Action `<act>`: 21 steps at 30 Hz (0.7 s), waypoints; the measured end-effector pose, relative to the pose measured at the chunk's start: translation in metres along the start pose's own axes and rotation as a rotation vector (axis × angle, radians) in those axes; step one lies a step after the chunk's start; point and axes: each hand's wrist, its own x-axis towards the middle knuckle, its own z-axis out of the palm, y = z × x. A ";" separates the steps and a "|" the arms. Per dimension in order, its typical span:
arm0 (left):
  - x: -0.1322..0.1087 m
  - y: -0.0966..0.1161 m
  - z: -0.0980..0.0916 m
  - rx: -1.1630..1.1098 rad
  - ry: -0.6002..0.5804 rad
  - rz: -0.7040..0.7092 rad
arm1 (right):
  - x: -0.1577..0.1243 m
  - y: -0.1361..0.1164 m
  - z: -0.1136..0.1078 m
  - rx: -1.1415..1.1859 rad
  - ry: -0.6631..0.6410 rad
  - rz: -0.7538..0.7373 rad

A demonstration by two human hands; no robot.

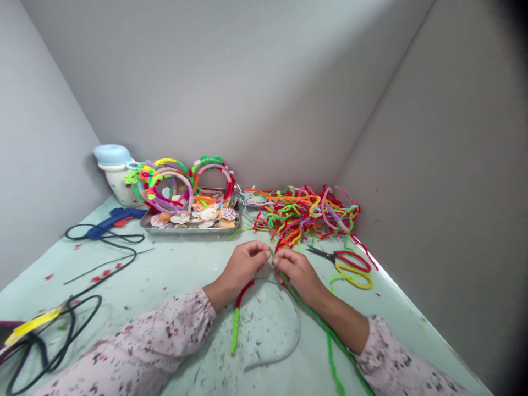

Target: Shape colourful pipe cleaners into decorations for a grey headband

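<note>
My left hand (246, 267) and my right hand (297, 273) meet at the fingertips just above the middle of the pale green tabletop (136, 280). Between them, my left hand pinches a thin grey headband (297, 324), whose arc curves down toward me. Part of the band is wrapped in a red and green pipe cleaner (236, 318). My right hand grips a long green pipe cleaner (325, 330), which trails down past my right wrist. Its exact hold is partly hidden by my fingers.
Behind my hands lies a tangled pile of colourful pipe cleaners (307, 214). Red-handled scissors (344, 260) lie to the right. A metal tray of seashells (190, 231), decorated headbands (173, 184), a blue glue gun (113, 223) and black cords (103, 250) stand left. Grey walls surround the table.
</note>
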 end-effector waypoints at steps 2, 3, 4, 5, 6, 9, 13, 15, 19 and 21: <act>0.000 -0.001 0.000 0.005 -0.004 0.003 | 0.000 0.000 0.000 -0.004 -0.011 0.000; 0.000 -0.002 0.000 0.010 -0.005 0.006 | 0.000 -0.001 0.000 0.001 -0.020 -0.003; 0.000 -0.003 0.000 0.019 -0.007 0.005 | 0.000 -0.001 0.000 0.012 -0.029 -0.007; 0.001 -0.003 0.000 0.022 -0.009 0.003 | 0.000 0.000 0.000 0.026 -0.035 -0.010; 0.001 -0.004 0.001 0.027 -0.011 -0.001 | 0.000 0.000 0.000 0.038 -0.038 -0.012; 0.000 -0.003 0.002 0.032 -0.012 -0.013 | 0.002 0.003 0.000 0.048 -0.021 -0.013; -0.001 -0.001 0.002 0.019 -0.034 -0.021 | 0.003 0.006 0.000 0.051 0.007 -0.013; -0.001 -0.001 0.002 0.022 -0.038 -0.013 | 0.004 0.007 0.000 0.043 0.011 -0.015; 0.001 -0.005 0.001 0.054 -0.022 -0.003 | 0.004 0.009 -0.001 -0.011 0.004 -0.022; 0.002 -0.008 0.001 0.077 -0.013 -0.001 | 0.004 0.011 -0.001 -0.038 0.001 -0.019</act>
